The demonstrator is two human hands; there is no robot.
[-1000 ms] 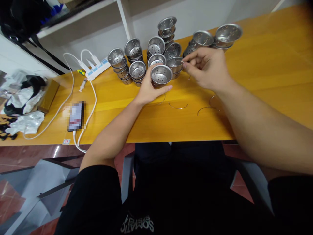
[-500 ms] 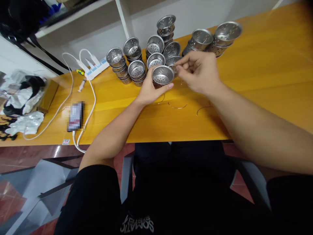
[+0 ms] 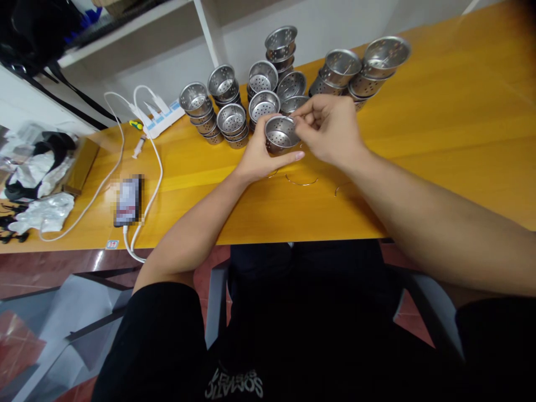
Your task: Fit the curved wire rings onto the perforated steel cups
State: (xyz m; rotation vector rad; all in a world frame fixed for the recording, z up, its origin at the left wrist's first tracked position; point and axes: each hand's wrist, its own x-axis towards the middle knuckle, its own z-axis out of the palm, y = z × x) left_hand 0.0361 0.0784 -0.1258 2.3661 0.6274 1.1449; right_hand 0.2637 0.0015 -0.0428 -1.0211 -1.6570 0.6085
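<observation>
A perforated cup (image 3: 280, 133) is gripped upright, mouth up, by the left hand (image 3: 258, 156); its rim is pinched by the right hand (image 3: 330, 131).

Behind the hands, stacked cups (image 3: 234, 114) crowd the table (image 3: 460, 111) w/ a second pile (image 3: 360, 72) at right rear, so reach straight back is blocked. Right half of the top is open; near edge carries only thin wire loops (image 3: 301, 181). Left side is cluttered w/ cables (image 3: 154, 167), phone (image 3: 128, 200), power strip (image 3: 161, 114) & bags (image 3: 42, 184).
</observation>
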